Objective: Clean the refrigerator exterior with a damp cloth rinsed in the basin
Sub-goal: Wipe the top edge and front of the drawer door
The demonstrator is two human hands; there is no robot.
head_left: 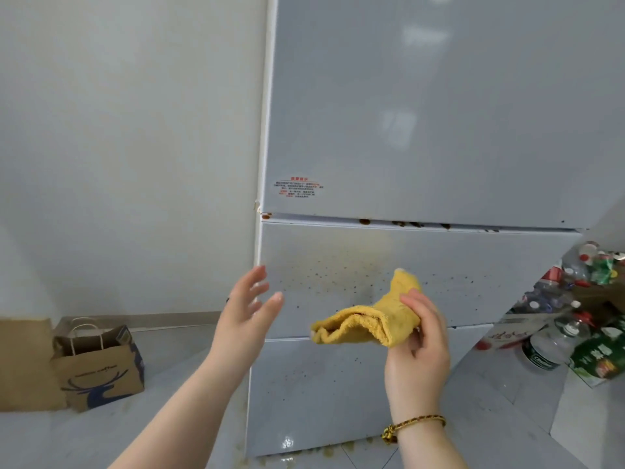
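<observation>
Both bare forearms reach up and forward, side by side. The left hand (248, 309) is raised, its fingers (258, 275) spread and relaxed, palm turned inward, holding nothing. The right hand (417, 346) is lifted beside it, thumb and fingertips pinching a folded yellow cloth (365, 324).

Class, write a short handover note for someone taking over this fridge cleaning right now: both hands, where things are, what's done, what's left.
Left hand: open, fingers spread, holding nothing, by the left edge of the refrigerator.
Right hand: pinches the folded yellow cloth in front of the middle door.
Done: little, it seems. The middle door is speckled brown, the lower door less so, and brown drips sit in the seam above.
Left: wipe those areas. The basin is not in view.
</observation>
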